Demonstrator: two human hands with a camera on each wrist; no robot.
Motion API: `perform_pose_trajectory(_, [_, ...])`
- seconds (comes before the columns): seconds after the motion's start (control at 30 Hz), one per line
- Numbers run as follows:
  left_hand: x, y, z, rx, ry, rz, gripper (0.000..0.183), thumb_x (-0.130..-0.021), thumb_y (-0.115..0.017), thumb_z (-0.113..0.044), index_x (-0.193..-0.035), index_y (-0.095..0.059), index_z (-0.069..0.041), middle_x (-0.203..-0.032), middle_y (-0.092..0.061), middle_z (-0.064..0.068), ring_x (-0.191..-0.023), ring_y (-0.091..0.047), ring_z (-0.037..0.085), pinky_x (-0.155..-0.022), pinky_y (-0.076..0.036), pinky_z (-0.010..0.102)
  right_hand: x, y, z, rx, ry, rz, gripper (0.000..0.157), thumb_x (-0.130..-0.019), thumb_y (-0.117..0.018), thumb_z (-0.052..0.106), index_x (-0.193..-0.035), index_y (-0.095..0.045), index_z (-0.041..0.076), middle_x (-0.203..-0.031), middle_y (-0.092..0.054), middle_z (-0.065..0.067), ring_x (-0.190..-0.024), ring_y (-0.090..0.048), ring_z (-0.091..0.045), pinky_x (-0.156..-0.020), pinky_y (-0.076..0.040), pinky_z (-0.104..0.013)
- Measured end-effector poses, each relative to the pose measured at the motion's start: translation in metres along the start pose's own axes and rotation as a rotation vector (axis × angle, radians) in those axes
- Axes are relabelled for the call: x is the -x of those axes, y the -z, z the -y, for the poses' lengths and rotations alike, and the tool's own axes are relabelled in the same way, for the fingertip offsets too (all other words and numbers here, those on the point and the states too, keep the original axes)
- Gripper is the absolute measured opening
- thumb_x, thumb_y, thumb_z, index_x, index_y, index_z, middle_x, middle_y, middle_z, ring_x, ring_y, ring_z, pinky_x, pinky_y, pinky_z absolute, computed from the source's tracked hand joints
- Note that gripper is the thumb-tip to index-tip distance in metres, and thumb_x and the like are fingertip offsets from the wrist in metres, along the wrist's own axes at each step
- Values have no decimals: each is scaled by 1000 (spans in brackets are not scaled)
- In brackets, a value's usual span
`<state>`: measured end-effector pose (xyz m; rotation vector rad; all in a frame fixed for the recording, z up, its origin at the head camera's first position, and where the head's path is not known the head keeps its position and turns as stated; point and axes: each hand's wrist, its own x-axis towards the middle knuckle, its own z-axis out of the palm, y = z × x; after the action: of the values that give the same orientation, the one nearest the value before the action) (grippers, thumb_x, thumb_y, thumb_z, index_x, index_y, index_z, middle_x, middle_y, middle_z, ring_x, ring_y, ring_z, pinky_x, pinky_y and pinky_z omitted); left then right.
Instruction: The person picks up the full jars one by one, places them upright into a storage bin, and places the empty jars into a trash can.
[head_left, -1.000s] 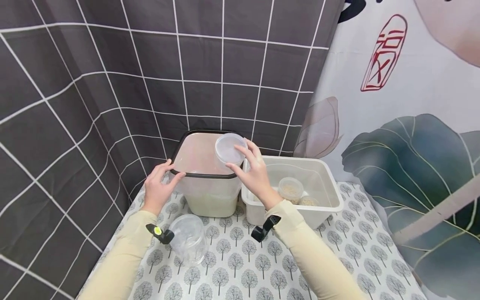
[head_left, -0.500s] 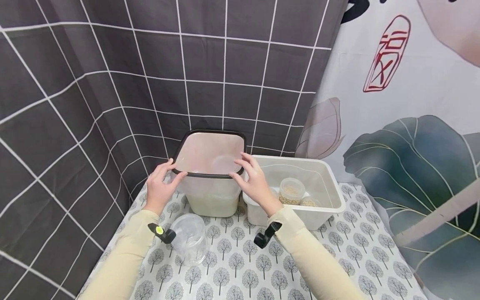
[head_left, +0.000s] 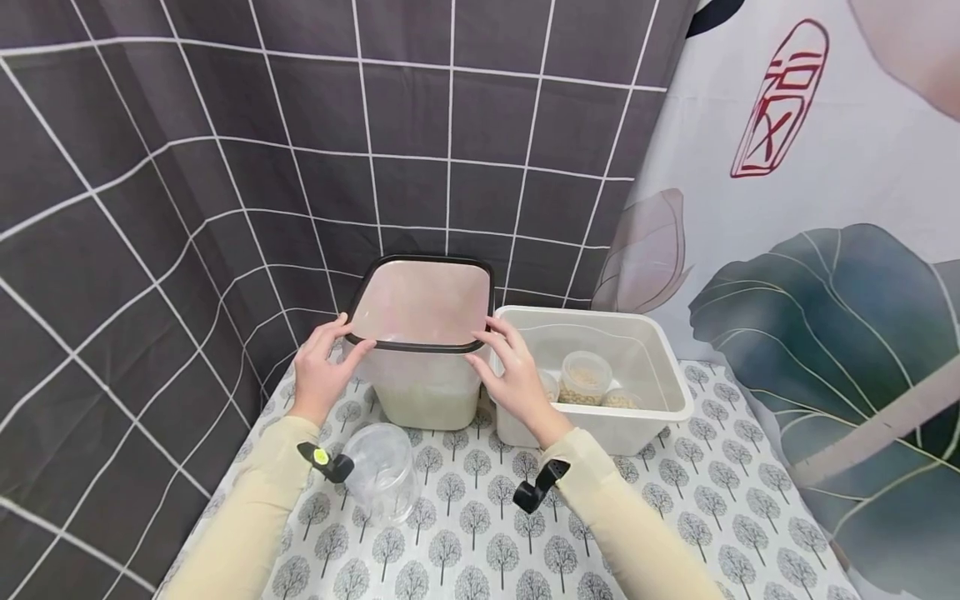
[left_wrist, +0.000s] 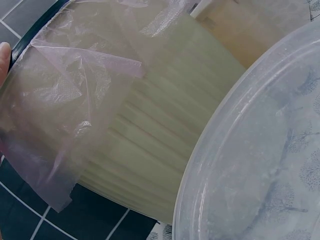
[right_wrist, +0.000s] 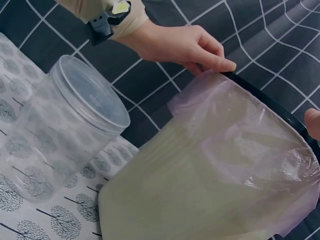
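A pale green trash can (head_left: 431, 404) with a black rim (head_left: 420, 346) stands near the grid-patterned cloth. A thin pink bag (right_wrist: 235, 130) lines it and folds down over the outside. My left hand (head_left: 318, 375) pinches the rim's front left corner, thumb in front and fingers behind it. At the front right corner my right hand (head_left: 519, 379) holds the rim between thumb and fingers. By the left wrist, a clear plastic jar (head_left: 384, 479) with a lid (right_wrist: 95, 95) sits on the tree-print cloth. The bottom of the can is hidden.
Right of the can is a white tub (head_left: 600, 425) holding several small clear jars (head_left: 585, 379), some with pale beans inside. Dark gridded fabric (head_left: 405, 108) hangs behind and left; a leaf-print curtain (head_left: 795, 308) hangs at right. Tree-print cloth (head_left: 472, 542) covers the table.
A round, clear lid-like piece left my right hand, dropped into the can and went out of sight. That hand then moved down onto the rim; the left hand stayed there.
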<state>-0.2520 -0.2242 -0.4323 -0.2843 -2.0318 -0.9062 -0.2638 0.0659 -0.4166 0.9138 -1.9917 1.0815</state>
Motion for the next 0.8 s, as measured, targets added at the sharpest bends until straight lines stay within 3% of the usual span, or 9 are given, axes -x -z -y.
perform_pose_trajectory(0.43, [0, -1, 1, 11, 10, 3, 39, -70, -82, -22, -102, -68, -3, -118, -62, 10, -108, -58, 29, -97, -43, 36, 31, 0, 5, -36, 1, -11, 38, -75, -73, 4, -110, -61, -2, -123, -50, -24, -113, -50, -35, -100, -40, -41])
perform_pose_trajectory(0.8, [0, 0, 1, -12, 9, 16, 39, -72, -81, -21, -103, -67, -1, -119, -61, 10, -109, -57, 26, -97, -42, 35, 51, -6, 14, -40, -6, 29, 39, -79, -71, 11, -114, -60, 0, -127, -49, -22, -117, -48, -34, -100, -39, -42])
